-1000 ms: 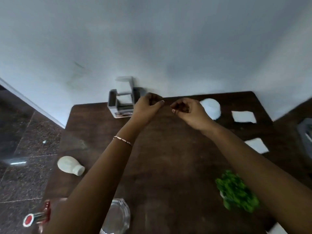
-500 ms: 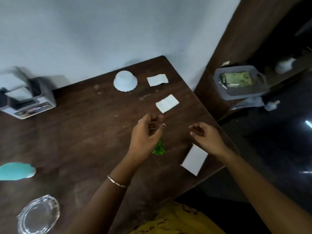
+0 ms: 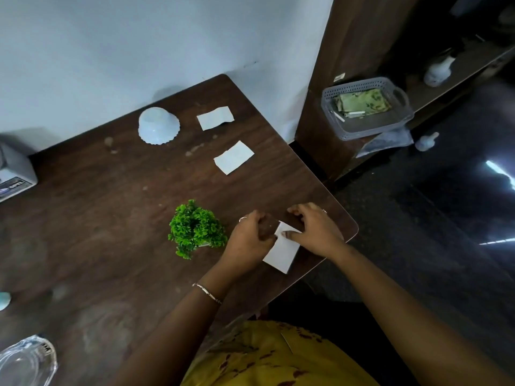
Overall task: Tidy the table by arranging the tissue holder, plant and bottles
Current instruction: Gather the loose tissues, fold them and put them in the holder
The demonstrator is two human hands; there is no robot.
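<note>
A white folded tissue lies near the front right corner of the dark wooden table. My left hand and my right hand both pinch its far end between thumb and fingers. Just left of my left hand a small green plant lies apart from its pot. The grey tissue holder is cut off by the left edge. Only the tip of a pale blue bottle shows at the left edge.
A white scalloped pot sits upside down near the wall. Two loose tissues lie to its right. A glass dish is at the front left. A grey basket stands on a shelf beyond the table's right edge.
The view has swung from the tissue holder to the table's right front corner. Both hands came down from mid-air onto the folded tissue. The plant, hidden behind my left hand before, now shows.
</note>
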